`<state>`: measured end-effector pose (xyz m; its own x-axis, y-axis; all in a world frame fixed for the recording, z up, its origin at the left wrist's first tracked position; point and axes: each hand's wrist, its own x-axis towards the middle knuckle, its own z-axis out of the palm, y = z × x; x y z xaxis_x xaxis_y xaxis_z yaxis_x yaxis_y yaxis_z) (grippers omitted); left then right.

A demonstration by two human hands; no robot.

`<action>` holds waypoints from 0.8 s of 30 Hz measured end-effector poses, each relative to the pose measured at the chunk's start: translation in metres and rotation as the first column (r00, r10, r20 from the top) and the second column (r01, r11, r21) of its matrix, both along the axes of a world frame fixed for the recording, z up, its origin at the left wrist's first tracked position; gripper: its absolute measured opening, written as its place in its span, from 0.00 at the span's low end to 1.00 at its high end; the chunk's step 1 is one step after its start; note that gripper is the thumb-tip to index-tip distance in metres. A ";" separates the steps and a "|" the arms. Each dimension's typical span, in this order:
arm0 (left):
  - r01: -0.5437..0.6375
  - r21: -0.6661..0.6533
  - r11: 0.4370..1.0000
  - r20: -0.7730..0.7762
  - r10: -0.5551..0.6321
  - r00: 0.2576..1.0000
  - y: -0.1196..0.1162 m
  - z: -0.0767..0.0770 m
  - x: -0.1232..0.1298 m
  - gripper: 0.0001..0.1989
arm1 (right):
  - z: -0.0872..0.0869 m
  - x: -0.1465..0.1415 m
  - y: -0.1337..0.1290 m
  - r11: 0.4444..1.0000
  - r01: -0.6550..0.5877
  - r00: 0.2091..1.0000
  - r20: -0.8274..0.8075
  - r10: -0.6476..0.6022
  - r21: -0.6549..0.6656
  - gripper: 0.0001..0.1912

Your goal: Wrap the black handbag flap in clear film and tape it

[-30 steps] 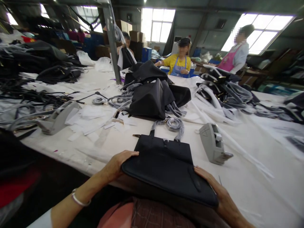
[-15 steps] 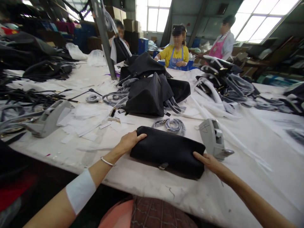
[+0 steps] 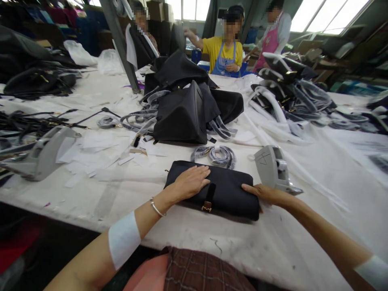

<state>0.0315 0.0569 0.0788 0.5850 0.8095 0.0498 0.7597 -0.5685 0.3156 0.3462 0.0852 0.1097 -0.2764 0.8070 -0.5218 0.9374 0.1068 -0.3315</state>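
Observation:
A black bag point(image 3: 230, 190) lies flat near the table's front edge, with a strap and a small gold-toned buckle point(image 3: 206, 206) on its near side. My left hand point(image 3: 192, 182) rests flat on its upper left part, fingers stretched out. At the bag's right end my right hand point(image 3: 265, 194) grips the edge, thumb on top and the other fingers partly hidden. Just behind the bag is a coiled, wrapped strap point(image 3: 218, 156). A grey metal tool point(image 3: 273, 167) stands just beyond my right hand.
Black bags point(image 3: 182, 113) are piled mid-table, with more bags and wrapped straps point(image 3: 312, 97) at right. Paper slips point(image 3: 100, 141) and another grey tool point(image 3: 51, 153) lie left. A metal post point(image 3: 123, 48) rises behind. Several people stand across the table.
My left hand has moved from the bag's left corner onto its top. The strap and buckle now show more fully. A person in yellow across the table has raised an arm.

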 end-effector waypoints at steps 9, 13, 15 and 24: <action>-0.039 -0.040 0.998 0.007 0.040 0.999 0.005 -0.003 -0.002 0.20 | 0.026 -0.106 -0.040 0.887 -0.034 0.939 -0.289 0.186 0.461 0.12; -0.057 -0.029 0.998 0.071 0.059 0.996 0.003 -0.011 -0.003 0.19 | 0.003 -0.132 -0.029 0.925 -0.050 0.935 -0.307 0.176 0.378 0.10; -0.081 0.004 0.997 0.187 0.079 0.979 -0.001 -0.009 -0.007 0.18 | -0.005 -0.133 -0.023 0.946 -0.022 0.937 -0.323 0.133 0.324 0.10; 0.232 0.160 0.959 0.068 -0.245 0.967 -0.019 -0.003 -0.007 0.28 | -0.022 -0.133 -0.021 0.912 0.058 0.959 -0.276 0.062 0.407 0.12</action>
